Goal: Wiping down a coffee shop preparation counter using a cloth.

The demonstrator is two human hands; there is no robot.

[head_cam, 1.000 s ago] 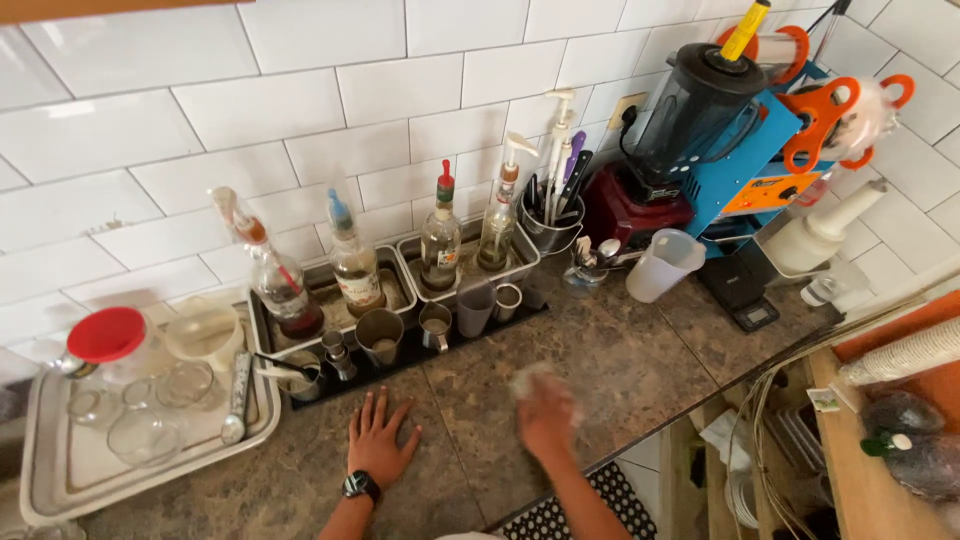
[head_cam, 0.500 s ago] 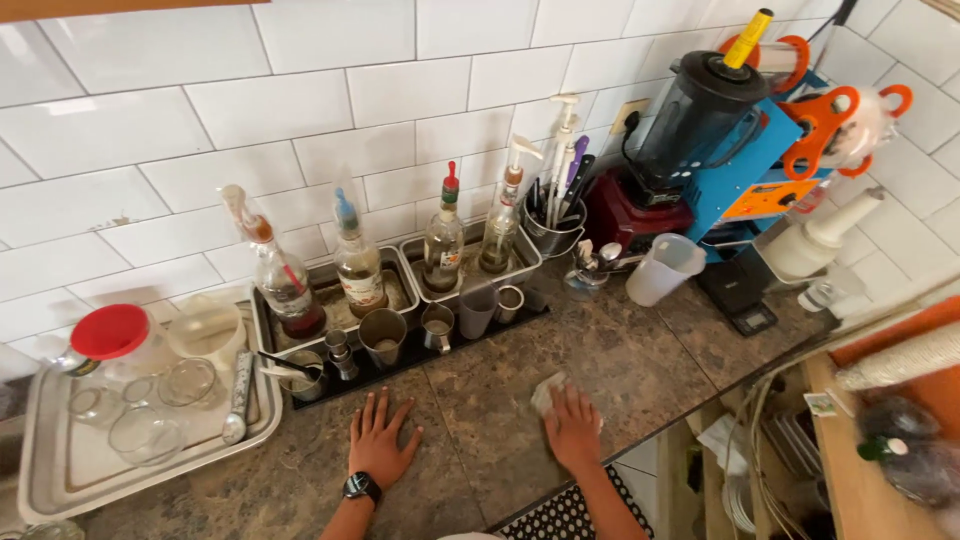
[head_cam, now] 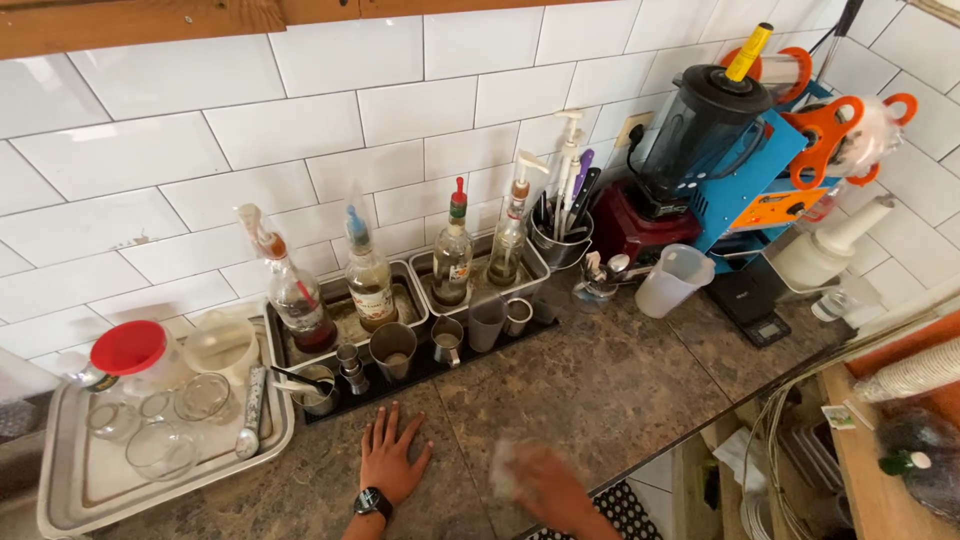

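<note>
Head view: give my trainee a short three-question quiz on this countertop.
1. True or false: the left hand lies flat on the countertop.
2. What does the right hand press on the counter: (a) pale cloth, (b) spoon, (c) bottle?
3. What colour is the lid of the jar on the metal tray?

Key: 1 true; 2 a, the pale cloth, though blurred; 3 red.

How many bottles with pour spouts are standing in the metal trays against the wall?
4. Two share the left tray: a reddish bottle and a blue-spouted bottle. Two share the right tray: a red-topped bottle and an orange-spouted bottle. None looks hidden.
</note>
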